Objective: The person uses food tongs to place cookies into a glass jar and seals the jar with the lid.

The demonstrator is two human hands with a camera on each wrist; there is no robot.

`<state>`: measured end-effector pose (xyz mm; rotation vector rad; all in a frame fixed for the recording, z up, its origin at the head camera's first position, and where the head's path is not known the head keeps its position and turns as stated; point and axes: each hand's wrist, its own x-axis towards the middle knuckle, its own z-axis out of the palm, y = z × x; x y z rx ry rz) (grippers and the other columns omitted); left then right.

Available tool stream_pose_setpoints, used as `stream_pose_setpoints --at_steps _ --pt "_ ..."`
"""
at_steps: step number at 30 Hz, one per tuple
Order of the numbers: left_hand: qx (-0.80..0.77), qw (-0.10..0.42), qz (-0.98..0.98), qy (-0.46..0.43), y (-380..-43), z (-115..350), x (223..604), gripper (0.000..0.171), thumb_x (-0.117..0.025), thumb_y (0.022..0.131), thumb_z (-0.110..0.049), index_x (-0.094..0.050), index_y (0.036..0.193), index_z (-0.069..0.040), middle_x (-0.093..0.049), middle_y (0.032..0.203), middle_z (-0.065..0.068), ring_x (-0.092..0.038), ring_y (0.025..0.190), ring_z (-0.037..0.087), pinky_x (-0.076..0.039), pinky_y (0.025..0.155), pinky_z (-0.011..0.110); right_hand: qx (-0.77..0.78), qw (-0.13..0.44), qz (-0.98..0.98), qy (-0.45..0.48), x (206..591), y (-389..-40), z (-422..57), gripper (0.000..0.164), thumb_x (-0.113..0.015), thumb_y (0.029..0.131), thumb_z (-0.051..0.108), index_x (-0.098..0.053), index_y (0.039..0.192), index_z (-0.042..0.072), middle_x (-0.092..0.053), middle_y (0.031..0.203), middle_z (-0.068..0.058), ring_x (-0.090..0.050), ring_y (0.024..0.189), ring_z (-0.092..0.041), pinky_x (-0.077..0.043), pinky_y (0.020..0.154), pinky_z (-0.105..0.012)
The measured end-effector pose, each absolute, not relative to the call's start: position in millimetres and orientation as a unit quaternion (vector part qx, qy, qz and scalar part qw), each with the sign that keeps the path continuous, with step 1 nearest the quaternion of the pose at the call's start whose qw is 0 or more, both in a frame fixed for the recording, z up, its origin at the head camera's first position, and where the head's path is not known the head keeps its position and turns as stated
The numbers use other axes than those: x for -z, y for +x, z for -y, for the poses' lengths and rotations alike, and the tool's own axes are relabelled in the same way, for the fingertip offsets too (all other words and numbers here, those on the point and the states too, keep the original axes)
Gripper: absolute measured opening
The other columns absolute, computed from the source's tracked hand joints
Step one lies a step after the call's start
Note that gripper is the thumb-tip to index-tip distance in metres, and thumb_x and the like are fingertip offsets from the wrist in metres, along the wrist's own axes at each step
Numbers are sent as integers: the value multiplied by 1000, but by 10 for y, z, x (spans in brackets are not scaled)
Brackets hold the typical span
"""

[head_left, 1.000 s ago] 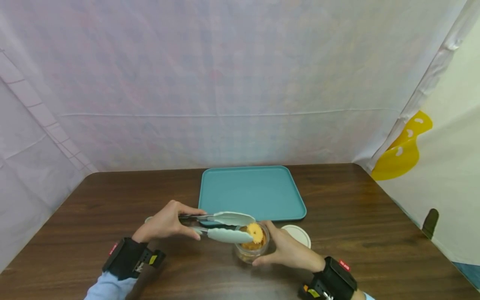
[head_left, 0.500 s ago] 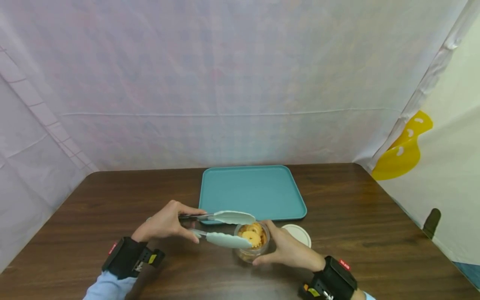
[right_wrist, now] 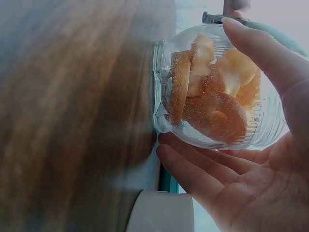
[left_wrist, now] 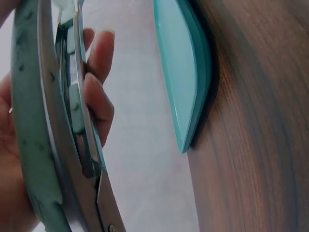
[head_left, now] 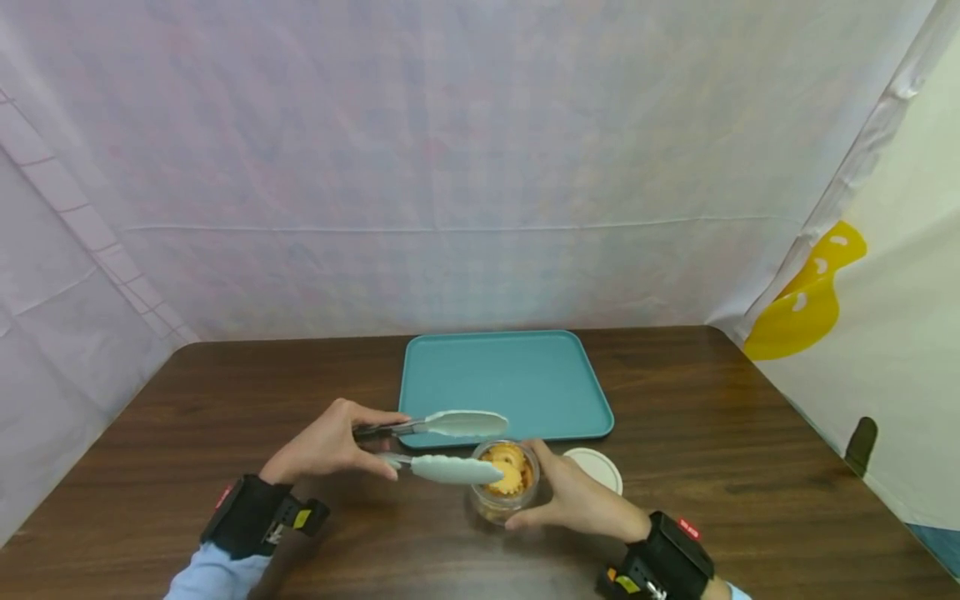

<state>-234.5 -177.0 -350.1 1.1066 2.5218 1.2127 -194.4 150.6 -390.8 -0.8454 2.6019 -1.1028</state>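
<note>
My left hand (head_left: pixel 333 446) grips a pair of tongs (head_left: pixel 457 469) with pale green tips and metal arms. The tongs are spread apart with nothing between their tips. Their nearer tip reaches over the left rim of a glass jar (head_left: pixel 495 508), while the farther one overlaps the tray's near edge in the head view. Round yellow-brown cookies (head_left: pixel 510 473) fill the jar. It stands upright on the table, and my right hand (right_wrist: pixel 251 179) holds it round the side, thumb and fingers on opposite sides. The left wrist view shows the metal arms of the tongs (left_wrist: pixel 53 121) up close.
A blue-green tray (head_left: pixel 502 383) lies behind the jar on the dark wooden table (head_left: pixel 285 375). Just right of the right hand is a round white lid (head_left: pixel 596 468). A pale cloth (head_left: pixel 450 275) hangs along the table's far edge.
The tongs have spread wider, and their farther tip has moved away toward the tray. The cookie at their tips a second ago now lies in the jar. My right hand stays put.
</note>
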Motion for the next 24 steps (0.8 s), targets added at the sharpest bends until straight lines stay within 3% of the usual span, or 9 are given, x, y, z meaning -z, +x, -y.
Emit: stream_pose_setpoints --at_steps 7,16,24 --pt "-419 13 -856 301 -2313 1858 3505 64 -75 66 -34 -57 120 -6 -66 95 10 -59 71 7 -48 62 26 377 106 -876 -280 3910 -1942 -1500 78 -70 70 46 -33 128 9 -52 116 -4 -52 106 -19 -41 89 -35" --pt "-387 -77 -904 166 -2212 2082 3480 64 -76 67 -34 -56 121 -6 -61 75 0 -53 63 13 -39 52 28 374 112 -881 -268 3916 -1937 -1521 80 -70 69 47 -33 128 8 -52 116 -5 -51 107 -20 -40 89 -37" --pt "-314 -86 -942 83 -2154 2422 3495 75 -75 66 -41 -51 124 0 -64 70 3 -53 58 11 -36 53 25 379 114 -878 -268 3913 -1932 -1520 80 -70 70 46 -32 129 7 -51 118 -6 -51 108 -21 -40 90 -38"
